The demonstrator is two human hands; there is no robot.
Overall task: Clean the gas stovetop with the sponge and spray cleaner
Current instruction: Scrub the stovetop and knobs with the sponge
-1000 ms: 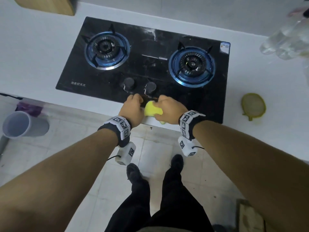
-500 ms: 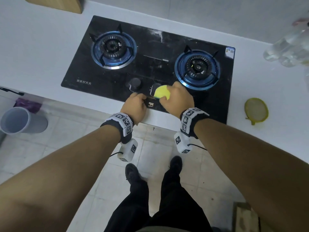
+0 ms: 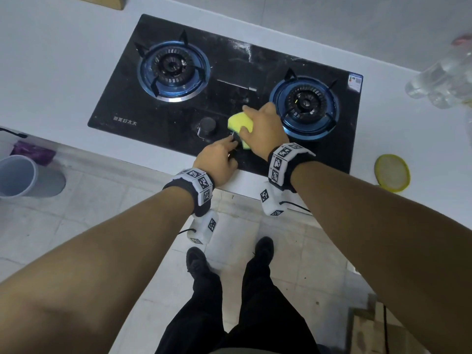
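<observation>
The black glass gas stovetop has two blue-ringed burners, a left burner and a right burner. My right hand grips a yellow sponge and presses it on the glass just left of the right burner, over the right knob. My left hand rests at the stove's front edge, its fingers curled round the right knob, which is mostly hidden. The left knob stands free. White smears streak the glass at the back middle.
A clear plastic bottle lies blurred at the right edge of the white counter. A yellow-green round lid sits on the counter right of the stove. A grey bucket stands on the floor at left.
My right hand has carried the sponge from the stove's front edge up onto the glass beside the right burner. My left hand has shifted slightly forward to the right knob.
</observation>
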